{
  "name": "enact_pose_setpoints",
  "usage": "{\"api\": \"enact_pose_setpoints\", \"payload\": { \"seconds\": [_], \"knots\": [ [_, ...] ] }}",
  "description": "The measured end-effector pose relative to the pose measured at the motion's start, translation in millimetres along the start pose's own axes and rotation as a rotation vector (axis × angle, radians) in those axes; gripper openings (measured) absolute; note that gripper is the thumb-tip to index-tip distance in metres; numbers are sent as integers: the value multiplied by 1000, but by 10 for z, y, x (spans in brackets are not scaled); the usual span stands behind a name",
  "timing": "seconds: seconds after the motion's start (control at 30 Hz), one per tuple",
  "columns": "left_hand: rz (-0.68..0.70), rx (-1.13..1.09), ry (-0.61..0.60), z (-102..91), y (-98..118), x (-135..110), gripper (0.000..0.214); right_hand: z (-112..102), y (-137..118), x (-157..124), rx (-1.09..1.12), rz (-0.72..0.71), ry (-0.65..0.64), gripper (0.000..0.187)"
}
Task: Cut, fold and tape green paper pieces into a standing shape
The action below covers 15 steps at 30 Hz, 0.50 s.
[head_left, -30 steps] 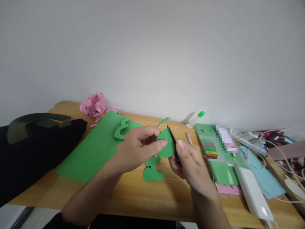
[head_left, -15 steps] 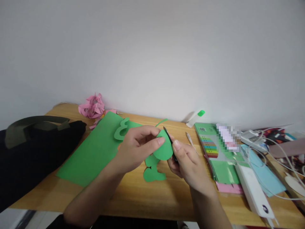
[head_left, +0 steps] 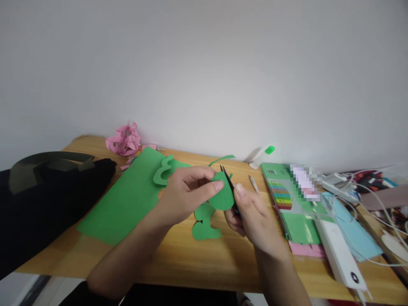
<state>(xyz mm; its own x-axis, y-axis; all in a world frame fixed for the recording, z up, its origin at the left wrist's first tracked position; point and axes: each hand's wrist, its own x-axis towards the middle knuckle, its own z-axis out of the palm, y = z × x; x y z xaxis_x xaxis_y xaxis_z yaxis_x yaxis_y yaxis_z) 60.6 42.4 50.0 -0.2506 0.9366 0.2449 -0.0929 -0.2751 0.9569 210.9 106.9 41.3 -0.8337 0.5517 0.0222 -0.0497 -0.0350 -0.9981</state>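
My left hand (head_left: 183,193) pinches a rounded green paper cut-out (head_left: 222,196) between thumb and forefinger, above the wooden desk (head_left: 178,259). My right hand (head_left: 251,214) is closed round small black scissors (head_left: 230,187), whose blades meet the cut-out's right edge. A thin green paper strip (head_left: 222,159) curls up from the cut. Green offcuts (head_left: 204,225) lie on the desk below my hands. A large green paper sheet (head_left: 127,199) lies to the left, partly under my left hand.
A black bag (head_left: 44,199) fills the desk's left end. A pink paper flower (head_left: 124,140) sits by the wall. To the right lie a coloured paper pack (head_left: 293,204), a pen (head_left: 253,184), a white power bank (head_left: 339,255), a glue stick (head_left: 261,156) and cables (head_left: 372,204).
The scissors have cut further along the cut-out's edge. The thin green strip has lengthened and curled farther to the right. Both hands stayed in nearly the same place.
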Motion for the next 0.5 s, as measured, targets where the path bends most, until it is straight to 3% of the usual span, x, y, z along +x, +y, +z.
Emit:
{"api": "enact_pose_setpoints", "payload": {
  "seconds": [0.3, 0.5],
  "knots": [
    [-106, -205, -70, -58, -100, 25, 18, -52, 28, -1, 231, 111, -147, 60],
    [-93, -148, -45, -80, -87, 64, 21, -82, -17, 34, 310, 134, -179, 56]
  ]
}}
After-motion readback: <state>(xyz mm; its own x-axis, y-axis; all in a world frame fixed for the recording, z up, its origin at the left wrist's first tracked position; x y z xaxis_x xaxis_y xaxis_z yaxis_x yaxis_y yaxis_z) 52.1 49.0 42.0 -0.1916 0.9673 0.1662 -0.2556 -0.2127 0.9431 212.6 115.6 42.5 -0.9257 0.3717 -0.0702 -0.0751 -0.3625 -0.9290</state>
